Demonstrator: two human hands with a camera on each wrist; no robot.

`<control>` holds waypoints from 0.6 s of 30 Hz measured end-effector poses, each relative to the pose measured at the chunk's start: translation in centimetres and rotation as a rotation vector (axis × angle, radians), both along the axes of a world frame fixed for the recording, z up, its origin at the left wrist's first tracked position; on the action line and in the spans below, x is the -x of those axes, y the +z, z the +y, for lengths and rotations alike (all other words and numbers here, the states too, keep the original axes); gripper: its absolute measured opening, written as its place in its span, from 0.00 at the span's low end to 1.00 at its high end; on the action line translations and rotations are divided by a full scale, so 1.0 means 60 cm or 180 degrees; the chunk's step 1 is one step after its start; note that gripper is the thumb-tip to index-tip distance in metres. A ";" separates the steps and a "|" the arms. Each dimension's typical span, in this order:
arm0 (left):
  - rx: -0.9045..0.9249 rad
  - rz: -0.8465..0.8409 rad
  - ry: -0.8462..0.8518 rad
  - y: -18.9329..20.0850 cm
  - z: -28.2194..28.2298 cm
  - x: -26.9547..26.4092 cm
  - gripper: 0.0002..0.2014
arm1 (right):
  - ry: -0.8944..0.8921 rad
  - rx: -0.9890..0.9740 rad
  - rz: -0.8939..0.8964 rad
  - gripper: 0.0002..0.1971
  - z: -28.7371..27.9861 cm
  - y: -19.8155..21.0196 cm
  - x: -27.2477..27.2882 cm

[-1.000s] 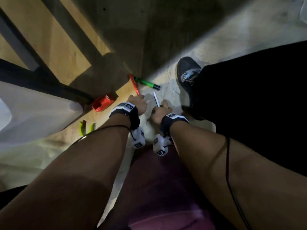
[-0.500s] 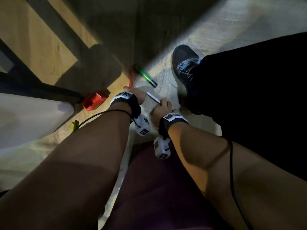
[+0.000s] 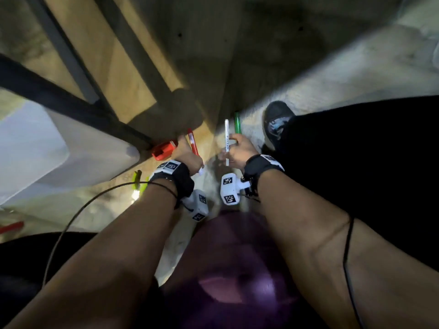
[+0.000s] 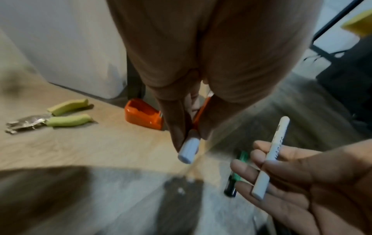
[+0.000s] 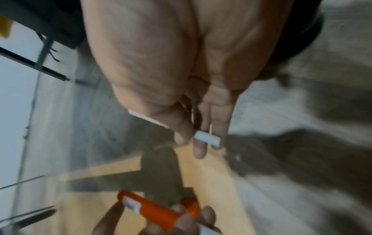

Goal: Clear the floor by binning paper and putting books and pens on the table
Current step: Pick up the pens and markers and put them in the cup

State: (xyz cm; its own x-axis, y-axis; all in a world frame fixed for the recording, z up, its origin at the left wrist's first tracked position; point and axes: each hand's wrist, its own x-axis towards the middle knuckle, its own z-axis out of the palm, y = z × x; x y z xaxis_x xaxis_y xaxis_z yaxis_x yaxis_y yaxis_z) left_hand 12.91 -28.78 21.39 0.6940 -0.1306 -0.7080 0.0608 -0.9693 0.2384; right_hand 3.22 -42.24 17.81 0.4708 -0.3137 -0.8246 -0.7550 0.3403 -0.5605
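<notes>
Head view, looking down at the floor [image 3: 320, 74] between the person's two forearms. The left hand [image 3: 188, 155] grips an orange marker [image 3: 193, 144], fingers and thumb curled round its barrel; the left wrist view shows the marker's white end cap [image 4: 188, 150] jutting out below the fingertips, and the right wrist view shows its orange barrel [image 5: 153, 211] held between thumb and fingers. The right hand [image 3: 240, 151] pinches a slim white marker [image 3: 226, 141] between thumb and fingers, the marker pointing away from the person with its far end well clear of the hand; black lettering runs along its barrel [image 4: 271, 156]. Both markers are held off the floor. A green marker [image 3: 237, 123] lies on the floor just beyond the right hand, near a dark shoe [image 3: 275, 119] to its right; in the left wrist view its green barrel and dark cap [image 4: 235, 176] show behind the right hand's fingers. An orange tape dispenser [image 3: 164, 150] sits on the floor just left of the left hand, beside a black table leg [image 3: 71, 108] and a white bin [image 3: 59, 153]. Pliers with yellow-green handles [image 4: 60, 116] lie on the floor further left, well apart from the dispenser. Whether any paper or books remain on the floor cannot be told from these views.
</notes>
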 end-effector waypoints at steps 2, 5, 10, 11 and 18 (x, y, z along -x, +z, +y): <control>0.0195 -0.0089 0.0121 0.056 0.024 -0.010 0.41 | 0.0182 -0.0206 -0.0204 0.22 0.003 0.077 -0.037; 0.0340 -0.0362 0.0074 0.154 0.062 -0.032 0.31 | 0.0847 -0.0351 -0.0476 0.16 0.025 0.190 -0.081; 0.0679 -0.0748 0.0164 0.329 0.143 -0.051 0.22 | 0.1749 -0.0244 -0.0737 0.13 0.078 0.355 -0.128; 0.0816 -0.0823 0.0174 0.360 0.163 -0.049 0.23 | 0.1953 -0.0144 -0.0794 0.11 0.091 0.386 -0.132; 0.1126 -0.1765 0.0143 0.562 0.294 0.003 0.31 | 0.3093 0.0920 -0.1481 0.06 0.174 0.592 -0.147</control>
